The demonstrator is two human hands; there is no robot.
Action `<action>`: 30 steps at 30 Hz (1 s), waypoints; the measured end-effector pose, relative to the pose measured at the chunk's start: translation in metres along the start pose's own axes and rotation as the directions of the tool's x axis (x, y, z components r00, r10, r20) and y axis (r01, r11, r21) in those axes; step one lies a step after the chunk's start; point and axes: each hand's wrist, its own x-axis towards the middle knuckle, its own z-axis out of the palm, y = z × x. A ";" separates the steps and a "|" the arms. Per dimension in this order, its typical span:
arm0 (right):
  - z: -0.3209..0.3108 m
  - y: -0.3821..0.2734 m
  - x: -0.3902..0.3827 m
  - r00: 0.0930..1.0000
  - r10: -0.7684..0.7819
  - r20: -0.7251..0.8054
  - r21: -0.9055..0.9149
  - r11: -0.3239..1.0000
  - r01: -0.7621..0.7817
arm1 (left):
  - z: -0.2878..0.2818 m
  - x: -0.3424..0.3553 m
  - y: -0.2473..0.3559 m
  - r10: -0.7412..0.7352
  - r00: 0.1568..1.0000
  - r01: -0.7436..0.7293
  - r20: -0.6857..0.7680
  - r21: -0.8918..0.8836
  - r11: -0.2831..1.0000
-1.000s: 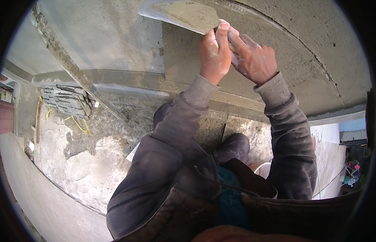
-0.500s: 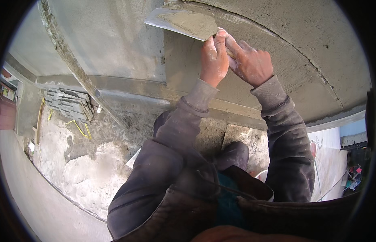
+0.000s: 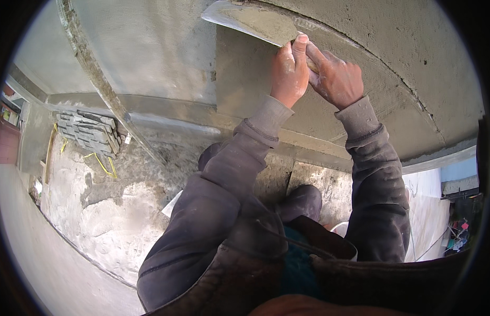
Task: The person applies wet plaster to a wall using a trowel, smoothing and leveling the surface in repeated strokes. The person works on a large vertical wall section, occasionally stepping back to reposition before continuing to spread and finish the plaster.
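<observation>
Left Hand [image 3: 290, 76] and Right Hand [image 3: 338, 81] Are Sharing One Trowel [image 3: 224, 15]

The right hand is wrapping around the wooden handle [image 3: 312, 64]. The left hand is closing on the trowel just beside it, where the blade begins, with its thumb pointing up. The blade is pointing up and left in front of the wall [image 3: 434, 39]; I cannot tell if it is touching. Wet gray mortar [image 3: 266, 23] is lying on the side facing the person.

For neat work, both hands should be keeping the blade steady and pushing evenly. If it is tipping too much, mortar might be falling off, or a corner might be scratching the wall.

A dark, curved crack [image 3: 384, 66] is running past the hands and down to the right, so the blade could be catching there. On the left, a pale panel [image 3: 161, 47] is meeting a darker patch [image 3: 240, 73] at a straight edge. Farther left, a long, speckled strip [image 3: 92, 63] is slanting to the floor [image 3: 124, 221], leaving sliding room before it. Down low, a ledge [image 3: 321, 145] and the boots [image 3: 303, 203] are making the space tighter. Stacked slabs [image 3: 90, 131] are lying well apart.
</observation>
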 end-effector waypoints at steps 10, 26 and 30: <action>-0.004 -0.022 -0.056 0.987 -0.063 0.149 0.086 0.995 0.051 | -0.012 -0.065 -0.023 -0.185 0.966 0.223 0.182 -0.212 0.952; -0.019 -0.049 -0.016 0.999 -0.032 -0.006 0.033 0.999 0.032 | -0.026 -0.017 -0.009 0.057 0.995 -0.030 0.080 -0.305 0.952; -0.019 -0.051 -0.012 1.000 -0.003 0.017 0.031 1.000 0.002 | -0.028 -0.014 -0.006 0.055 0.995 -0.028 0.087 -0.290 0.957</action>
